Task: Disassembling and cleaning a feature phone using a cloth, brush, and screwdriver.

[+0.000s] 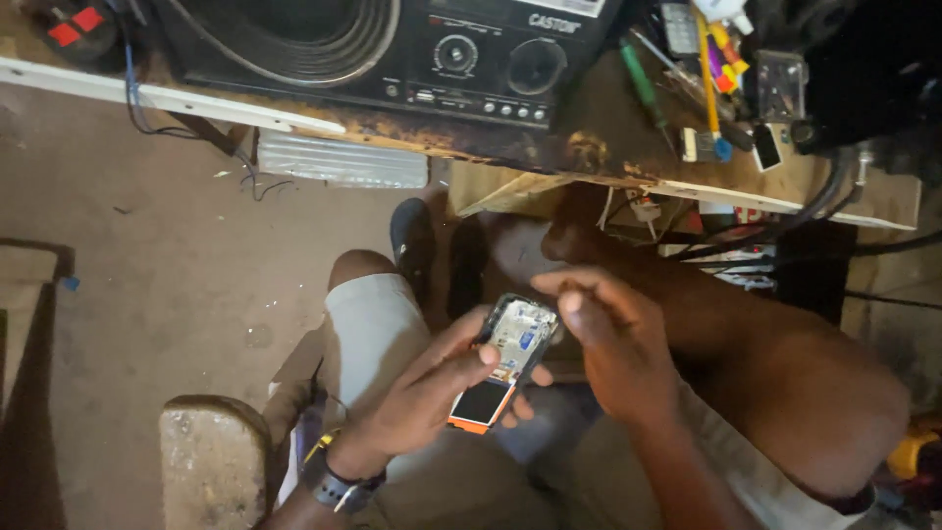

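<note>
While the left hand [432, 393] cradles a small opened phone [505, 361] above the lap, its grip is wrapped round the orange-edged body, thumb across the inner parts. The right hand [613, 344] hovers at the phone's top end, fingertips [569, 294] pinched together there. Beyond, a black radio [392, 44] sits along the bench's [510, 147] front edge, screwdrivers [648, 93] towards its right end.

Two bare forearms reach forward over the lap of a seated person, seen from above. The left hand [432, 388] is palm-up, fingers curled, thumb pressed across the top in a firm grasp (a dark band circles its wrist). The right hand [613, 339] hovers just beside it, knuckles up, fingers bunched and bent downward, fingertips pinched together near the left thumb. Both bare knees are spread apart below.
</note>
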